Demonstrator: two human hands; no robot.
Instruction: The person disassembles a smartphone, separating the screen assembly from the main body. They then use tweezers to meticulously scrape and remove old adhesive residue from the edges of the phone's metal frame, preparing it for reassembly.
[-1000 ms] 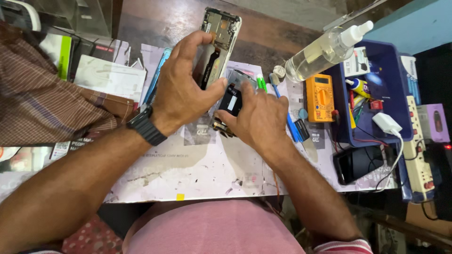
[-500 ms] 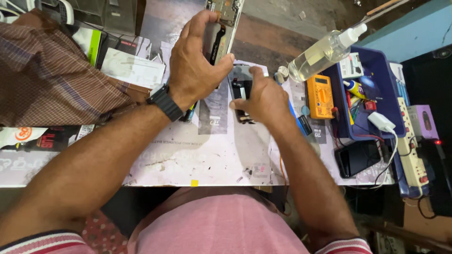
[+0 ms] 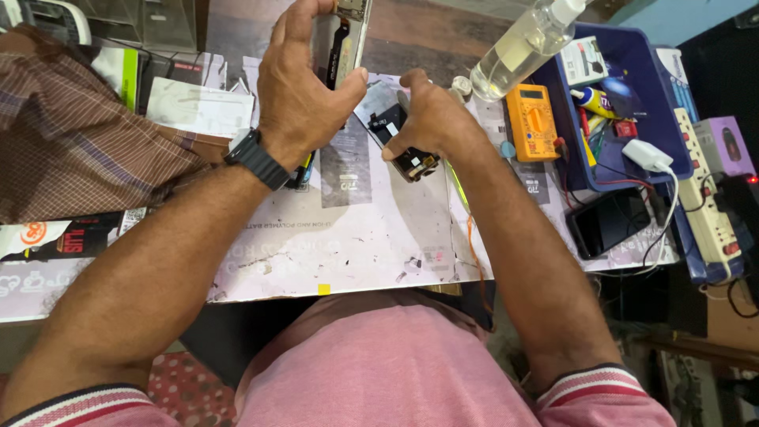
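Observation:
My left hand [image 3: 304, 87] grips an opened phone body [image 3: 345, 39] upright at the top of the view, its black inner parts and metal frame showing. A dark wristwatch [image 3: 254, 158] sits on that wrist. My right hand [image 3: 431, 119] is closed around a small black part [image 3: 411, 162] just above the white work mat [image 3: 356, 245], right of the phone. Another dark flat piece [image 3: 383, 119] lies on the mat between the two hands.
A clear spray bottle [image 3: 522, 47] and a yellow multimeter [image 3: 532, 122] lie right of my hands. A blue tray [image 3: 632, 103] holds small tools. A black phone [image 3: 609, 221], a white charger [image 3: 644, 154] and a power strip [image 3: 708, 213] are further right. Checked cloth [image 3: 79, 142] lies left.
Both hands have moved up and away from me in the view. The left hand lifted the phone body higher, to the top edge. The right hand stays closed on the small black part.

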